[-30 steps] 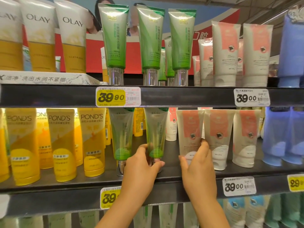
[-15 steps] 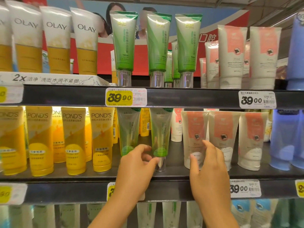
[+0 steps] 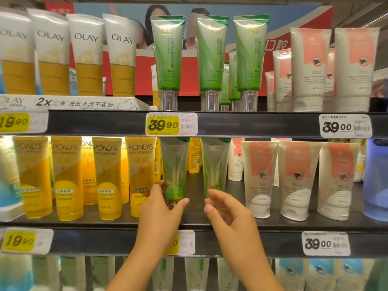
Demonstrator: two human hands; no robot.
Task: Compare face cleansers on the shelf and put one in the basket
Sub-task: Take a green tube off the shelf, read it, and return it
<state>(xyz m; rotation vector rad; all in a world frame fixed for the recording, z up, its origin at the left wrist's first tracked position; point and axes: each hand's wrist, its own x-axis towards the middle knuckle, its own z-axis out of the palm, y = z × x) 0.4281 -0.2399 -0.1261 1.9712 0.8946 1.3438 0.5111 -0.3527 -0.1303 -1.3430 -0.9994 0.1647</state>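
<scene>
Two translucent green cleanser tubes stand cap-down on the middle shelf [image 3: 273,224]. My left hand [image 3: 161,213] grips the left green tube [image 3: 174,164] at its lower end, thumb on the right side and fingers behind. My right hand [image 3: 228,215] hovers in front of the base of the right green tube [image 3: 215,162] with loosely curled fingers. It hides that tube's cap, and I cannot tell whether it touches the tube. Pink-and-white tubes [image 3: 260,175] stand to the right. No basket is in view.
Yellow POND'S tubes [image 3: 107,177] fill the middle shelf's left side. The upper shelf holds OLAY tubes [image 3: 86,55], green tubes [image 3: 168,53] and pink-white tubes [image 3: 308,66]. Price tags read 39.90 [image 3: 171,123] and 39.00 [image 3: 345,126]. A blue container [image 3: 375,177] stands far right.
My left hand has shifted from the right green tube to the left one. My right hand has left the pink-white tube and moved left to the right green tube. The view has moved closer.
</scene>
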